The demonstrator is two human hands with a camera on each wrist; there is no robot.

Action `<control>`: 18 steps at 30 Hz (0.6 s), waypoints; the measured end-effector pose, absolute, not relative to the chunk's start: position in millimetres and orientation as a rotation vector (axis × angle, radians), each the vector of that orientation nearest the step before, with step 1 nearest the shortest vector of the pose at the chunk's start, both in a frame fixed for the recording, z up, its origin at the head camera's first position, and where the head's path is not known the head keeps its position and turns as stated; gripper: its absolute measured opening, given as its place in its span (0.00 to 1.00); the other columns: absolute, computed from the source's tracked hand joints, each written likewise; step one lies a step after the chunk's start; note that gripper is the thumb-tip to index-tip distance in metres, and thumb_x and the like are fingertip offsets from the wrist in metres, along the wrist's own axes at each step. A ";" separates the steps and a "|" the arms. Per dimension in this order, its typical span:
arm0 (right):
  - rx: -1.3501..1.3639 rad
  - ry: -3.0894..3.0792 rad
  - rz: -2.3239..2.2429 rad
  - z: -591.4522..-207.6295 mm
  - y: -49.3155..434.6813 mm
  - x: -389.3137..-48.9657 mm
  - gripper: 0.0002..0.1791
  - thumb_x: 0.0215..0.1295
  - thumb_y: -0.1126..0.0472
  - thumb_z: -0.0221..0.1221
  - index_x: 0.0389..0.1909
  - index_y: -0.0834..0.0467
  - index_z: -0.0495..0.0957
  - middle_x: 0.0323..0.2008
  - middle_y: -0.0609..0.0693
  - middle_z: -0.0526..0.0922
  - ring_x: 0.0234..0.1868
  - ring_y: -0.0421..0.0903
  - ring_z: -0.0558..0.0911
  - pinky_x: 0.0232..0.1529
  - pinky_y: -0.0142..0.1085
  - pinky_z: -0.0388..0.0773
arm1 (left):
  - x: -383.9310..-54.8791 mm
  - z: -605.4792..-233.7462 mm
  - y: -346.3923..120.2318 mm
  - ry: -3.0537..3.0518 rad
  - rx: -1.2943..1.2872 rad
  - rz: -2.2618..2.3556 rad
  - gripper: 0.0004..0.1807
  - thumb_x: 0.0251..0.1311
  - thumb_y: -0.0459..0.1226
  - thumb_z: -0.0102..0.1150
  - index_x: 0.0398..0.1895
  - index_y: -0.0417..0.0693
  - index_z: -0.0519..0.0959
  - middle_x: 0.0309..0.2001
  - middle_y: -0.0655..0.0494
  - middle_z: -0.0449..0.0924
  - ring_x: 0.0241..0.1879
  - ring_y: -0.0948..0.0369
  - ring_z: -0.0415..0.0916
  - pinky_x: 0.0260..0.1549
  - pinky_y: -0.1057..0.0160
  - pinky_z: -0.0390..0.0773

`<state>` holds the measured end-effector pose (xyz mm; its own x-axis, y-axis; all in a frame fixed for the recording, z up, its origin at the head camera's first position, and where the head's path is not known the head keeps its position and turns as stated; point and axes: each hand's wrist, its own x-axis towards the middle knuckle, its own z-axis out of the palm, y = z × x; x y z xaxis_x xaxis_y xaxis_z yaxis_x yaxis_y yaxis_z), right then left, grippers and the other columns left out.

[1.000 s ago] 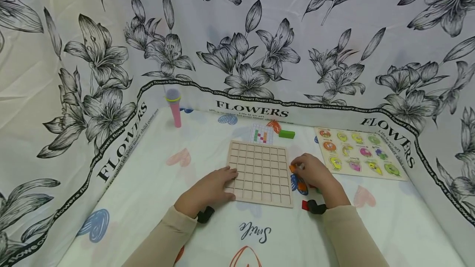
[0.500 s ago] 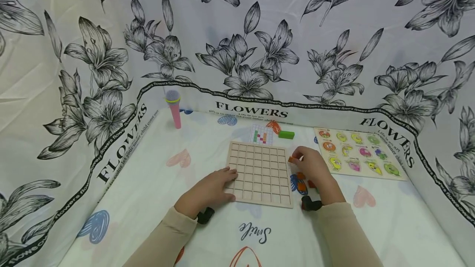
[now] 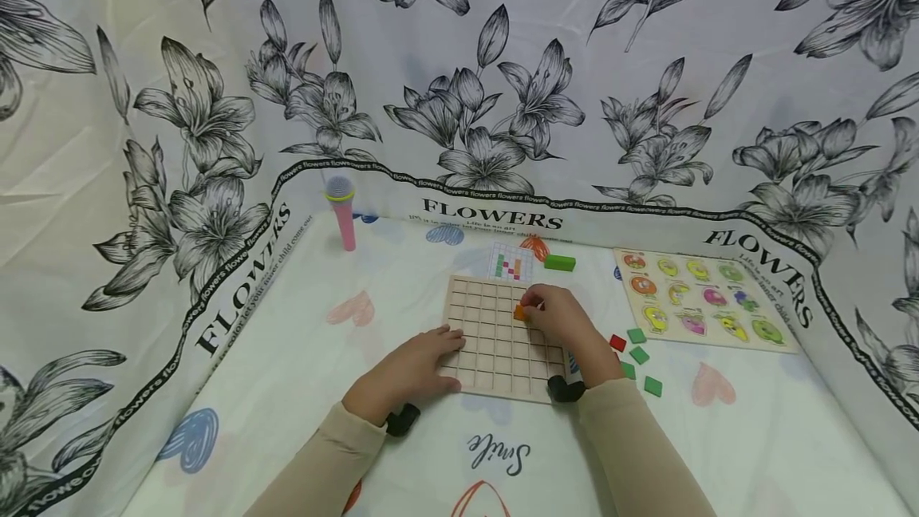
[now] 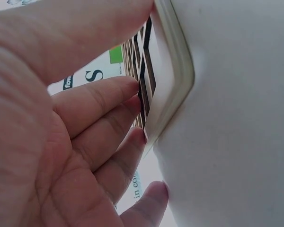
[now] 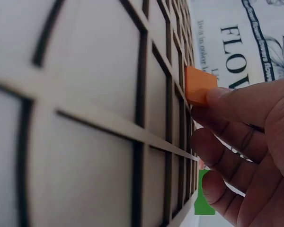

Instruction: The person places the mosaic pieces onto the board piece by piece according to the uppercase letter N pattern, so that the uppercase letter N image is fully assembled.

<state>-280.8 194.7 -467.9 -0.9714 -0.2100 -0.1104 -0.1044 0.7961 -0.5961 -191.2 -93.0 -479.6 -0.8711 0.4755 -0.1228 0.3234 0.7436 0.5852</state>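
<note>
A pale wooden grid board (image 3: 488, 349) lies in front of me. Over its upper right part, my right hand (image 3: 563, 321) pinches a small orange square tile (image 3: 520, 312) between thumb and fingers. In the right wrist view the orange tile (image 5: 199, 86) is tilted against the grid, one edge at a cell. My left hand (image 3: 409, 369) rests along the board's left edge. In the left wrist view, its extended fingers (image 4: 109, 113) touch the grid side, with the thumb by the board's rim (image 4: 182, 61).
Green tiles (image 3: 652, 386) and a red tile (image 3: 617, 342) lie right of the board, partly behind my right wrist. Behind it are a pattern card (image 3: 511, 260) and a green block (image 3: 560, 262). A fruit picture board (image 3: 707, 301) lies right; a pink toy microphone (image 3: 345, 222) back left.
My right hand has picked up the orange tile beside the board and carried it left over the grid. Green and red tiles have come into view. The left hand stays put.
</note>
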 end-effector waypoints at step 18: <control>-0.290 2.822 -0.859 -472.8 191.0 -276.2 0.04 0.79 0.61 0.64 0.44 0.54 0.87 0.44 0.50 0.85 0.43 0.49 0.79 0.49 0.45 0.81 | -195.9 -484.3 -91.3 2.692 0.634 0.804 0.40 0.64 0.42 0.79 0.79 0.46 0.75 0.82 0.52 0.70 0.85 0.48 0.60 0.82 0.43 0.65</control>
<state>-276.2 191.0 -472.8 -0.9653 -0.2361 -0.1115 -0.1340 0.8145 -0.5645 -195.9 -91.3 -484.3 -0.8708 0.4766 -0.1207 0.3324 0.7517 0.5697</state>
